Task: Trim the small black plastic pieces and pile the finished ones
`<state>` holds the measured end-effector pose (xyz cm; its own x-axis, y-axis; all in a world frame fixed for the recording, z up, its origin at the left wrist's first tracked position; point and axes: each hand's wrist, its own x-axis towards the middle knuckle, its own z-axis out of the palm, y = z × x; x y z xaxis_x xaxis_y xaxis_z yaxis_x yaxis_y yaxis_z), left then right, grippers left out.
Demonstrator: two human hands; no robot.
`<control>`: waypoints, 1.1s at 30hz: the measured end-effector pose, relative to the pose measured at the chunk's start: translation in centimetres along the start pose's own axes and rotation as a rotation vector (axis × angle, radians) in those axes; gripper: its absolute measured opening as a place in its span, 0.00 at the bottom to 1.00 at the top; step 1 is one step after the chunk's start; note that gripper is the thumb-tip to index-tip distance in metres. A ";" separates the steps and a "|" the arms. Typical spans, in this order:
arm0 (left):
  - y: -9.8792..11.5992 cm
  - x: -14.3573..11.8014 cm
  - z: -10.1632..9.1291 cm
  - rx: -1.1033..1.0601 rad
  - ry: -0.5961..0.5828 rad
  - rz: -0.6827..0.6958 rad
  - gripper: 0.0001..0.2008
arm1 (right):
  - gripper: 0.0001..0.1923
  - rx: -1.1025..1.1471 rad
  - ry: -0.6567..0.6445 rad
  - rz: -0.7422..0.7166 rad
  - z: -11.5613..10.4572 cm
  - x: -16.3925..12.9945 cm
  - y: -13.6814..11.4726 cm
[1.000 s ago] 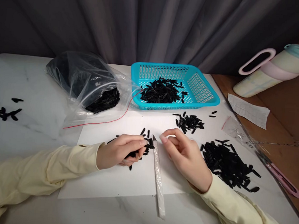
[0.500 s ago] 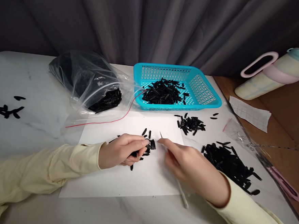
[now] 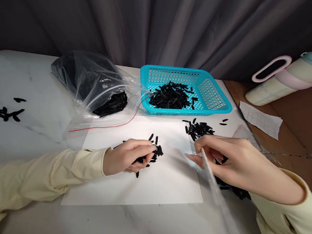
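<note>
Half a second ago the right hand (image 3: pixel 228 159) was low over the right side of the white rectangular paper sheet (image 3: pixel 172 189); it has now swung right and lifted a slim white plastic-wrapped stick (image 3: pixel 213 183), blurred with motion, clear of the sheet. That hand is clamped on the stick, though forefinger and thumb tips stand apart. The left hand (image 3: pixel 128 156) has stayed put, thumb and fingers together over the small heap of narrow black flakes (image 3: pixel 157 152) on the sheet; whether it pinches one cannot be told. So, as I judge it, the work at that heap is paused on the right hand's side. By count: one stick, one sheet, one turquoise perforated plastic basket (image 3: pixel 188 113) at the far middle with one heap of black flakes inside, and one clear zip bag (image 3: pixel 86 80) of flakes at far left. On the white table lie two more heaps, the far right heap (image 3: pixel 199 129) and the near right heap (image 3: pixel 236 191), partly hidden by the right hand, plus a left scatter (image 3: pixel 9 115); flakes within heaps overlap beyond counting.
</note>
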<state>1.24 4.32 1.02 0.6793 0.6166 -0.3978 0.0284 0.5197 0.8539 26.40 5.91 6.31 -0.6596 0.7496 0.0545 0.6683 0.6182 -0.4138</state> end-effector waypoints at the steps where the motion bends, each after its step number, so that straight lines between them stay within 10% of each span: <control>1: 0.0 0.0 0.0 -0.004 -0.002 -0.003 0.16 | 0.09 0.063 -0.040 0.006 0.1 0.3 -0.2; 10: 0.2 0.1 0.0 -0.021 0.006 -0.040 0.16 | 0.11 0.467 -0.258 0.132 2.2 1.4 0.6; 23: -0.1 0.2 0.2 0.016 0.003 0.032 0.18 | 0.09 1.067 -0.081 0.410 2.3 1.3 -1.3; 33: -0.1 0.2 0.4 0.077 -0.025 0.117 0.17 | 0.05 0.932 0.027 0.504 2.8 1.4 -3.4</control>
<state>1.68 4.19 0.99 0.6991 0.6551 -0.2866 0.0033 0.3978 0.9175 22.26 4.20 5.21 -0.3645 0.8808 -0.3023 0.3272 -0.1828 -0.9271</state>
